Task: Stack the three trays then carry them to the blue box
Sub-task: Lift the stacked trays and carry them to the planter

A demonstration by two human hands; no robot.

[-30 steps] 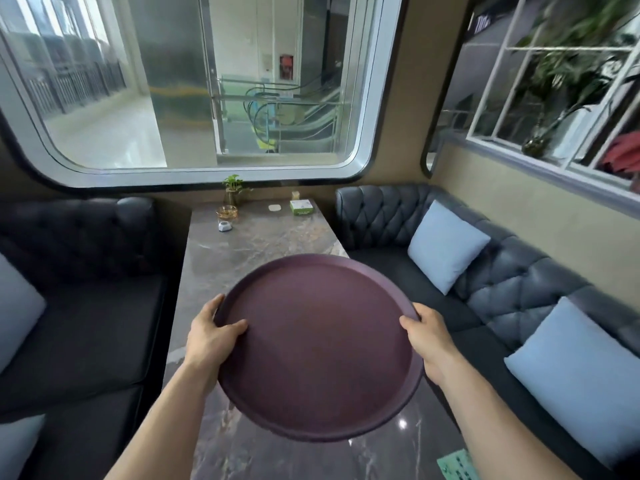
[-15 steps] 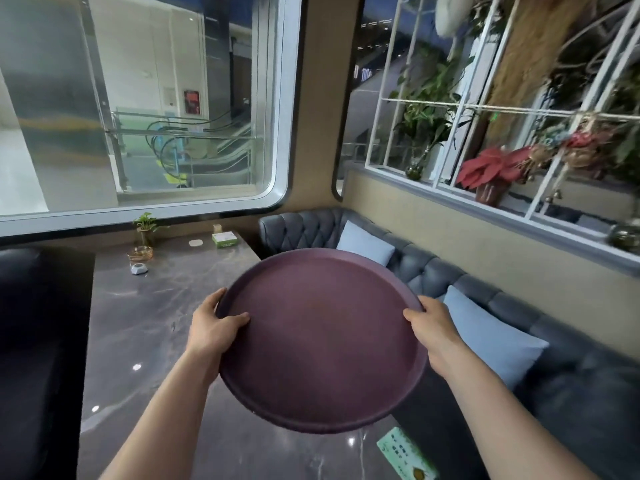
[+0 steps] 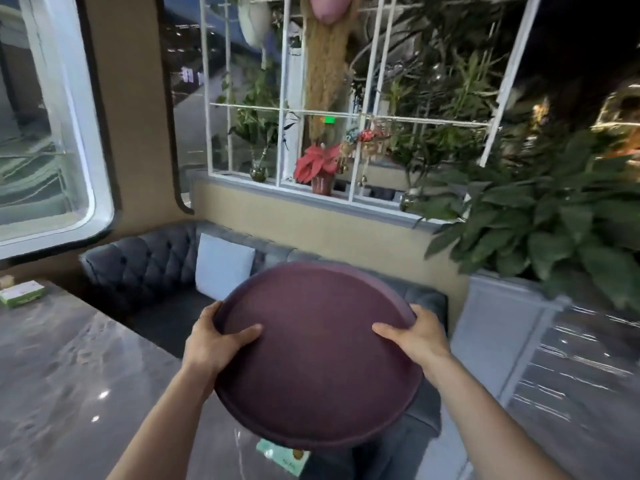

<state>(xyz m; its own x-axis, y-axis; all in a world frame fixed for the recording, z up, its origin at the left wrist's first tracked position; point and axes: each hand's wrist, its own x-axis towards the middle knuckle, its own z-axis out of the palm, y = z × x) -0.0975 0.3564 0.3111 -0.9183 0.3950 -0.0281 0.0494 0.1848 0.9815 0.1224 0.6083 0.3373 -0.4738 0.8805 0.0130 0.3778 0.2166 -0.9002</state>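
The round purple tray (image 3: 317, 355) is up off the table, carried in mid-air out past the table's right edge, above the dark tufted sofa (image 3: 145, 271). Only one tray face shows from here; whether three are stacked under it, I cannot tell. The left hand (image 3: 216, 341) is clamped on the left rim, thumb lying across the top surface, fingers curled underneath. The right hand (image 3: 415, 336) mirrors it on the right rim, thumb on top, fingers wrapped below.

Big change in a second: the view has swung hard to the right. The marble table (image 3: 69, 375), dead ahead a moment ago, now sits off to the left, and the white lattice window (image 3: 349, 109) with the red potted plant (image 3: 318, 168) fills the front. A leafy planter (image 3: 540, 216) comes in at right. That reads as stacking finished, carry underway. No blue box in sight yet.
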